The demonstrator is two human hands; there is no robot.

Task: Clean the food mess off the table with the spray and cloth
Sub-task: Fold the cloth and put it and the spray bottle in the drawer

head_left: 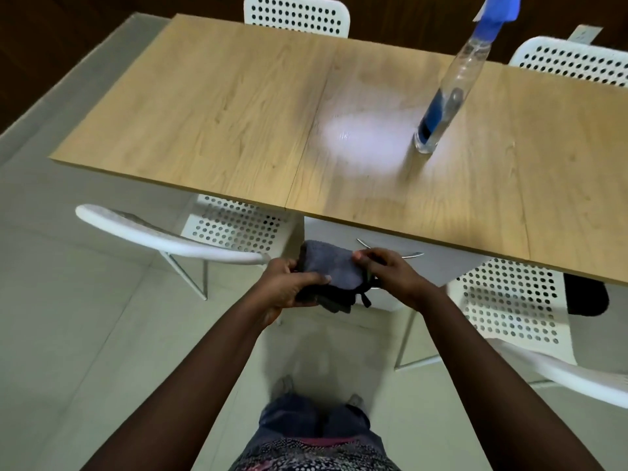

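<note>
Below the near table edge, both forearms extend forward. Left hand (289,287) grips folded grey cloth (328,266) from beneath, thumb on top; right hand (390,273) pinches its right edge. Spray bottle (448,93) upright on table (204,113), right of pale wet patch (360,141).

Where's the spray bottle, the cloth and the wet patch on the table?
spray bottle (448,96), head view, middle of its clear body.
cloth (328,268), head view, its grey top fold.
wet patch (363,137), head view, its pale centre.
</note>
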